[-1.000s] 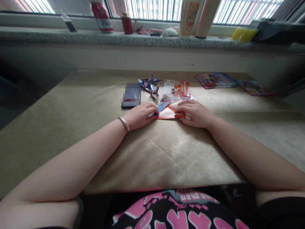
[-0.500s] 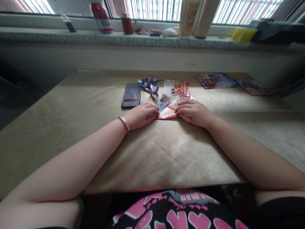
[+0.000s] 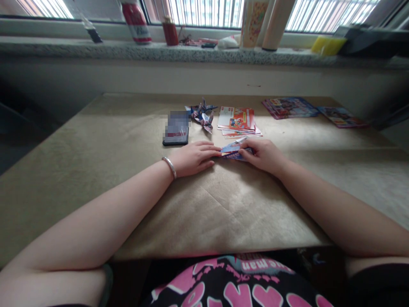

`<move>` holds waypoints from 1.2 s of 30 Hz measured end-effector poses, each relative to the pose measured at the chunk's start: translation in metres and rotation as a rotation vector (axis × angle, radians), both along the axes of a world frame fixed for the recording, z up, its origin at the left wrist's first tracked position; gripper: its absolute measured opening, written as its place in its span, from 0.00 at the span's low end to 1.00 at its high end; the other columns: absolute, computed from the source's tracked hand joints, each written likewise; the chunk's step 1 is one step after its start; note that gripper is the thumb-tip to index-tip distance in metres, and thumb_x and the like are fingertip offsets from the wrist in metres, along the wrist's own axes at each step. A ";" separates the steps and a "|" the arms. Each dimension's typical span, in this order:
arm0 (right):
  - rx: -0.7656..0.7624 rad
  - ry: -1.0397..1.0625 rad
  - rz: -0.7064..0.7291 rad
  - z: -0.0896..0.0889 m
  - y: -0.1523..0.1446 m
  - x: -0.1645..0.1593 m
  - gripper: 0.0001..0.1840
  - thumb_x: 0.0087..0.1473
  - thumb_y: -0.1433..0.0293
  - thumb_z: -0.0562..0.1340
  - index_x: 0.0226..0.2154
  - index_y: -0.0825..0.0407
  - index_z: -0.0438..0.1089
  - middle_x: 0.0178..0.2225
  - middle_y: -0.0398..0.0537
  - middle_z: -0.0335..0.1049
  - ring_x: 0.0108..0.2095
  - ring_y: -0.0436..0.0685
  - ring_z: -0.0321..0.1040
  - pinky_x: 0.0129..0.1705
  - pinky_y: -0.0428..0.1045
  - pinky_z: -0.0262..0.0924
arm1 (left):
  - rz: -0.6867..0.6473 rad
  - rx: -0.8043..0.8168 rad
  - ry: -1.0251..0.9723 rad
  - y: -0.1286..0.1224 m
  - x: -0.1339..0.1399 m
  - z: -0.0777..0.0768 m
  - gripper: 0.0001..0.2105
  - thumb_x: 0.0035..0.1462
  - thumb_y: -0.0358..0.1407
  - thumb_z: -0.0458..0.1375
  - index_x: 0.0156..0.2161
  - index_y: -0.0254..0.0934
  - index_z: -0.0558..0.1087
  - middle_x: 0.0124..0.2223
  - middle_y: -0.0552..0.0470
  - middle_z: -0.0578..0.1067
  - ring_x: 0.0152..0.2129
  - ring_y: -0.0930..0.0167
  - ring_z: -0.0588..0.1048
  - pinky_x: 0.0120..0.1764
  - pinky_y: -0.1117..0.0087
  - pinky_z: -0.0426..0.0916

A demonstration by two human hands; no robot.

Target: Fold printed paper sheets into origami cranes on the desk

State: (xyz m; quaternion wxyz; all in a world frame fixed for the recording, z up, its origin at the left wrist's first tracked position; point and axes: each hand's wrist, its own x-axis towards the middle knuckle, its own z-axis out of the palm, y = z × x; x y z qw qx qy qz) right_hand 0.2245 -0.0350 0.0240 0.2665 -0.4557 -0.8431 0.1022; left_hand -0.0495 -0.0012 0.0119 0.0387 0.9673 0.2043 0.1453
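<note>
On the table lies a small folded paper (image 3: 232, 150), printed in blue and white, with part of it under my fingers. My right hand (image 3: 262, 154) pinches its right side between thumb and fingers. From the left, my left hand (image 3: 198, 157) lies flat with fingers stretched out, its fingertips touching the paper's left end. A stack of printed orange and white sheets (image 3: 238, 118) sits just behind the paper. Folded paper figures (image 3: 204, 115) with pointed tips stand beside the stack, next to a dark phone (image 3: 176, 128).
Two piles of colourful printed sheets, the larger pile (image 3: 289, 107) and a smaller pile (image 3: 342, 117), lie at the back right of the tan-covered table (image 3: 204, 204). Along the window sill (image 3: 198, 54) stand a red can (image 3: 136, 22), a red jar (image 3: 170, 32) and a yellow object (image 3: 328, 45).
The paper has been turned or folded over: its orange and white face no longer shows, blue does. My left hand has flattened, and my right hand now pinches the paper.
</note>
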 end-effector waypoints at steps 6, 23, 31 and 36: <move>-0.151 0.085 -0.276 -0.004 0.009 -0.009 0.14 0.54 0.58 0.61 0.27 0.51 0.71 0.23 0.43 0.67 0.24 0.51 0.60 0.29 0.48 0.52 | 0.041 0.045 0.060 -0.005 0.003 0.002 0.21 0.65 0.41 0.53 0.60 0.36 0.67 0.60 0.40 0.69 0.55 0.60 0.69 0.57 0.56 0.66; -0.076 -0.171 -0.344 -0.007 0.012 -0.001 0.07 0.56 0.63 0.61 0.35 0.49 0.71 0.36 0.49 0.77 0.34 0.58 0.70 0.31 0.49 0.54 | 0.014 0.054 -0.004 -0.009 0.006 0.004 0.19 0.65 0.36 0.53 0.59 0.34 0.68 0.55 0.40 0.74 0.52 0.64 0.72 0.55 0.59 0.69; 0.282 -0.486 -0.187 0.008 -0.002 -0.006 0.18 0.63 0.61 0.52 0.38 0.51 0.75 0.42 0.55 0.76 0.44 0.64 0.66 0.47 0.57 0.53 | 0.015 0.018 0.014 -0.014 0.013 0.002 0.21 0.65 0.39 0.53 0.60 0.34 0.67 0.57 0.40 0.72 0.55 0.63 0.70 0.58 0.58 0.66; 0.234 -0.515 -0.199 0.007 -0.006 -0.024 0.22 0.65 0.63 0.48 0.34 0.53 0.74 0.37 0.56 0.77 0.42 0.63 0.67 0.48 0.57 0.50 | 0.008 0.048 0.032 -0.015 0.014 0.000 0.22 0.65 0.39 0.52 0.62 0.34 0.65 0.57 0.42 0.73 0.55 0.62 0.70 0.57 0.58 0.67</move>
